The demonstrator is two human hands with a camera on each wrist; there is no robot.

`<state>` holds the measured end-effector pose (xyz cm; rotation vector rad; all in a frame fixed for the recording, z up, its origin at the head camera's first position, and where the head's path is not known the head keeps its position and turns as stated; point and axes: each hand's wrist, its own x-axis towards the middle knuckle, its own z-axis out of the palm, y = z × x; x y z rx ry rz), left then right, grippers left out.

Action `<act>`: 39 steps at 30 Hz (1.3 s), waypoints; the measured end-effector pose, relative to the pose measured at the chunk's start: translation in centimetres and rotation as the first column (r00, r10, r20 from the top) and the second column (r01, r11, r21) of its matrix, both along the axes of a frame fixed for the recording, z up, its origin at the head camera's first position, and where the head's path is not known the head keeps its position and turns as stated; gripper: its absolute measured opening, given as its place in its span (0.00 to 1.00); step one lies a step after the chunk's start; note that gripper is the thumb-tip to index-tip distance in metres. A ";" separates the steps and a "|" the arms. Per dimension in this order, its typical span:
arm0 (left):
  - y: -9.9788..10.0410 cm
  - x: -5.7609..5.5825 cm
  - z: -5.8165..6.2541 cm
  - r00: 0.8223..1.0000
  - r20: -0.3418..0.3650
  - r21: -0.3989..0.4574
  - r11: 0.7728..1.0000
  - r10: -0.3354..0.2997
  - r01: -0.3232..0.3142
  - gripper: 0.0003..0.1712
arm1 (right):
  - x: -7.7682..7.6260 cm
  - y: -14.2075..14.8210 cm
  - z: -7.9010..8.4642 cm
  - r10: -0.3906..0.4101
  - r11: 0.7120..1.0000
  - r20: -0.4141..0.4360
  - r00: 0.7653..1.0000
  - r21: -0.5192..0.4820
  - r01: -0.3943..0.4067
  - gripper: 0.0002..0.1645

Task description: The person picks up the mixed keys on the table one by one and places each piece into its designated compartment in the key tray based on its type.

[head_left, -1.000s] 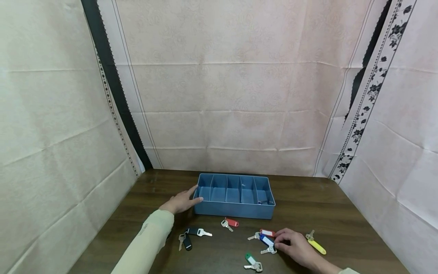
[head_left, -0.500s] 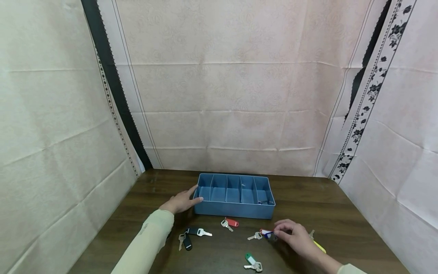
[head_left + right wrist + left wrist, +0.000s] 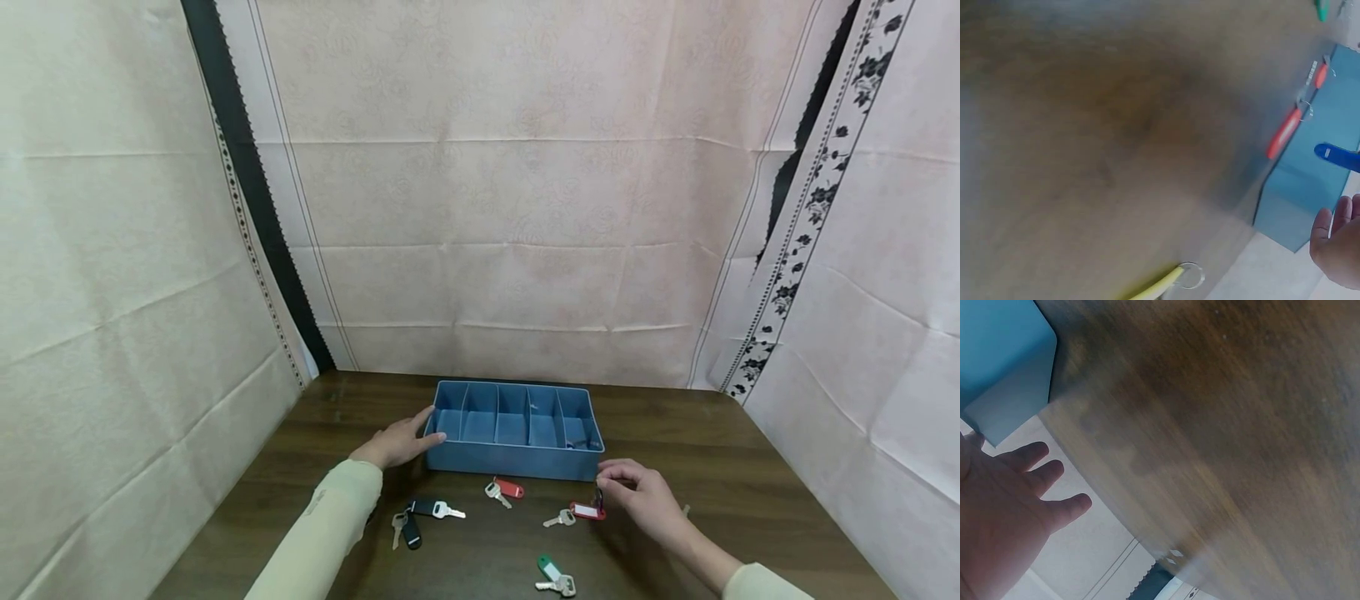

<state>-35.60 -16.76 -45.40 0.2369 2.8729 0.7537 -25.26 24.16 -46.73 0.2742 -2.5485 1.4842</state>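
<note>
Blue plastic key tag point(image 3: 1337, 156), and it's up off the wood, dangling from the right hand point(image 3: 643, 500), thumb and fingertips pinched together on it near the front right corner of the box. The pinch looks narrow, and whether it's on ring, key or plastic is hard to say, since that grip runs out of the wrist view. Should it loosen, the tag likely drops straight onto the red plastic tag with a white label point(image 3: 587, 512) directly below, touching or nearly so. Hooked rings are the danger there: a low sideways swing could drag that red one along.

Next hazard out, the compartmented blue plastic box point(image 3: 513, 460): come in too low and the dangling tag could clip its front wall. Left hand point(image 3: 395, 442) is at the far end, fingers spread, thumb over the rim, gripping nothing tightly; so light a touch may let the box skid if knocked.

Wider still on the brown wooden counter point(image 3: 480, 542), the yellow plastic tag point(image 3: 1157, 287) lies by the right forearm, where a careless sleeve might sweep it.
</note>
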 end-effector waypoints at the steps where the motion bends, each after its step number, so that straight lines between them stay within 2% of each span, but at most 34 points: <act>1: 0.0 0.0 0.0 1.000 0.001 0.000 1.000 0.000 0.000 0.47 | -0.1 -0.1 0.2 -0.009 1.000 -0.004 1.000 0.000 0.009 0.05; 6: 0.0 0.0 0.0 1.000 0.003 0.002 1.000 0.002 -0.002 0.48 | -0.7 -0.3 1.2 -0.041 0.999 -0.037 0.998 -0.002 0.041 0.08; 17: 0.0 0.0 0.0 1.000 0.011 0.015 1.000 0.004 -0.004 0.49 | -1.8 -0.6 3.0 -0.080 0.996 0.014 0.997 -0.041 0.081 0.15; 23: -0.1 0.0 0.0 1.000 0.018 0.015 1.000 0.006 -0.006 0.48 | -2.7 -1.0 3.6 -0.097 0.993 0.000 0.995 -0.065 0.097 0.17; 29: -0.1 0.1 0.1 0.999 0.030 0.022 1.000 0.022 -0.022 0.47 | -4.1 -1.4 4.2 -0.142 0.987 0.023 0.990 -0.071 0.143 0.18; 39: 0.0 0.3 0.3 1.000 0.028 0.022 1.000 0.014 -0.015 0.47 | -6.5 -2.0 4.7 -0.209 0.972 0.001 0.978 -0.104 0.208 0.20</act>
